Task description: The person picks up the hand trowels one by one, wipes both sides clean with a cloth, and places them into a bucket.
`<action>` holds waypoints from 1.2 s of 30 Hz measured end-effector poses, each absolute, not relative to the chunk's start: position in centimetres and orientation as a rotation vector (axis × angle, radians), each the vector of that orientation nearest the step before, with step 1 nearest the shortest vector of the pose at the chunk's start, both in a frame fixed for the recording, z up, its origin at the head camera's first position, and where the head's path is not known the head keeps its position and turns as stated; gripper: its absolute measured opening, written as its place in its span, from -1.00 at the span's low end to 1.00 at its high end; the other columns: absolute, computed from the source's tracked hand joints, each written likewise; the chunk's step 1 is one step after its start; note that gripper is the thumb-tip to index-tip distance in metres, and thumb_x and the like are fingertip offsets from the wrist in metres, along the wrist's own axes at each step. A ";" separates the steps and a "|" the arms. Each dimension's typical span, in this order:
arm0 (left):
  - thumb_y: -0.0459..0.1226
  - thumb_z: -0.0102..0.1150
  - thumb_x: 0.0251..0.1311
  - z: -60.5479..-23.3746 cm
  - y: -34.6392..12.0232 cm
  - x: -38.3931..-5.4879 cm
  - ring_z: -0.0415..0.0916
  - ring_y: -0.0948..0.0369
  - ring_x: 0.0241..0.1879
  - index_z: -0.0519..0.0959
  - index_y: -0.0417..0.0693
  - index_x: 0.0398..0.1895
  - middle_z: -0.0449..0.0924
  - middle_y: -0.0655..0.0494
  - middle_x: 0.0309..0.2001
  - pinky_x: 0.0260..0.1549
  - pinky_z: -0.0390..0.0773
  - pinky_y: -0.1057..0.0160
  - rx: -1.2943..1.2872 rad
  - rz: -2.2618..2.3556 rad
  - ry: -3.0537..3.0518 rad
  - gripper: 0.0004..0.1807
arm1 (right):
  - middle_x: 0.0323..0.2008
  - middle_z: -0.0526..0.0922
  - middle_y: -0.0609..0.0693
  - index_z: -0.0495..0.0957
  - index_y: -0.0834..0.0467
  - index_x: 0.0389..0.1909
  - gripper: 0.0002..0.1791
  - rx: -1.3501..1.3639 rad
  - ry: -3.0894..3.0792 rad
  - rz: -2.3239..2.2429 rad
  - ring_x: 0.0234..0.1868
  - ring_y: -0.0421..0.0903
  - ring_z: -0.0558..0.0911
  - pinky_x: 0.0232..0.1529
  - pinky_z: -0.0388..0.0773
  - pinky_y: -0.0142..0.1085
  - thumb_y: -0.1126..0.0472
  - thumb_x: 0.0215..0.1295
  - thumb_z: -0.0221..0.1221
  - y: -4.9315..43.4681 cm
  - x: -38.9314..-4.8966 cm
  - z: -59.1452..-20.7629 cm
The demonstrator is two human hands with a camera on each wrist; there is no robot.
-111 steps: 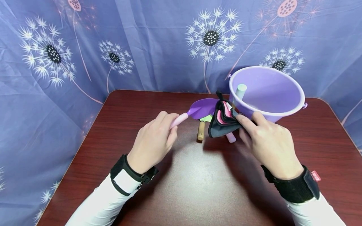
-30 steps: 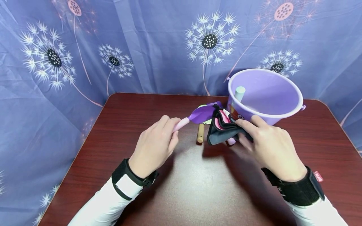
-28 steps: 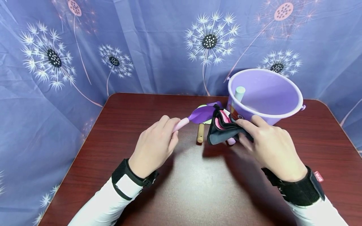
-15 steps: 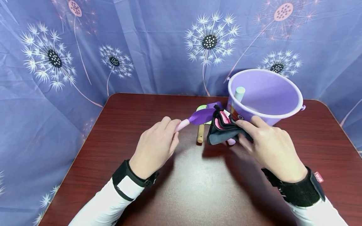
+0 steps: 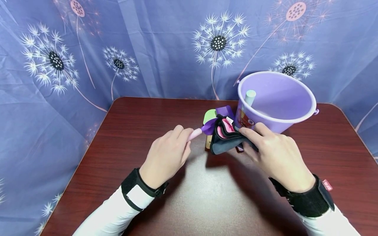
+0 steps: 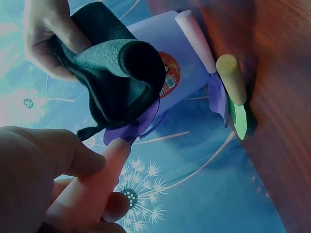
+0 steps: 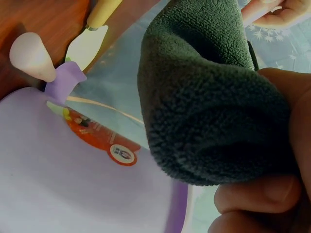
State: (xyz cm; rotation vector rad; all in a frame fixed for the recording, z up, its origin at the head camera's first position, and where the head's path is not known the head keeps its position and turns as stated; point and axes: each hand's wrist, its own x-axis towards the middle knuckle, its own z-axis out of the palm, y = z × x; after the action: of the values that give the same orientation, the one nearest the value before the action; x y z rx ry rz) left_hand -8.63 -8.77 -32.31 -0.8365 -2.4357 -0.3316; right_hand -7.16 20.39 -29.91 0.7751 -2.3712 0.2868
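Observation:
My left hand (image 5: 168, 154) grips the pale pink handle of a small garden trowel (image 5: 195, 134) with a purple blade. Thumb and fingers of my right hand (image 5: 274, 154) pinch a folded cloth (image 5: 225, 145), dark grey with pink inner layers and black edging. In the head view the cloth covers much of the trowel's blade. From the left wrist view, the purple blade (image 6: 141, 122) shows behind the cloth (image 6: 104, 63), partly hidden; whether they touch everywhere is unclear. The right wrist view has the thick, rolled fleecy cloth (image 7: 214, 131) filling the middle.
A purple bucket (image 5: 280, 98) stands at the back right, with a pale mint handle (image 5: 250, 97) sticking up inside it. Beside it lie a green-bladed tool (image 5: 210, 115) with a wooden handle and a purple tool (image 5: 224, 112) with a pink handle. A patterned curtain (image 5: 165, 49) hangs behind.
The cloth and right hand have shifted left and slightly down, covering more of the trowel's blade. My left hand has moved a little right and down with the trowel.

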 end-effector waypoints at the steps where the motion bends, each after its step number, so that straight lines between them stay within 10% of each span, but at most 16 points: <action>1: -0.31 0.11 0.21 -32.3 -8.7 -8.6 0.29 0.20 -0.54 0.56 -0.14 0.02 0.34 0.11 -0.37 -0.68 0.35 0.27 -0.841 -0.332 -2.434 -0.70 | -0.45 0.33 -0.09 0.64 0.09 -0.02 -0.64 0.781 -2.374 0.284 -0.71 -0.21 0.17 -0.79 0.13 -0.24 0.20 0.12 0.21 20.4 -7.2 -30.1; 36: -0.29 0.06 0.27 -32.5 -8.4 -8.2 0.33 0.15 -0.51 0.54 -0.12 0.00 0.34 0.11 -0.36 -0.63 0.38 0.23 -0.862 -0.318 -2.449 -0.74 | -0.46 0.31 -0.04 0.66 0.14 -0.05 -0.66 0.944 -2.249 0.284 -0.70 -0.26 0.07 -0.78 0.11 -0.28 0.21 0.15 0.13 18.6 -6.7 -29.4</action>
State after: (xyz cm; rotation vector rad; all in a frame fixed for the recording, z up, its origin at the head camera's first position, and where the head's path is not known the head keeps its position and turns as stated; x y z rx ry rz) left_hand -8.23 -8.37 -32.48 -0.8619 -2.4485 -0.3178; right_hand -6.71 18.64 -29.36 0.9438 -2.2485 0.2841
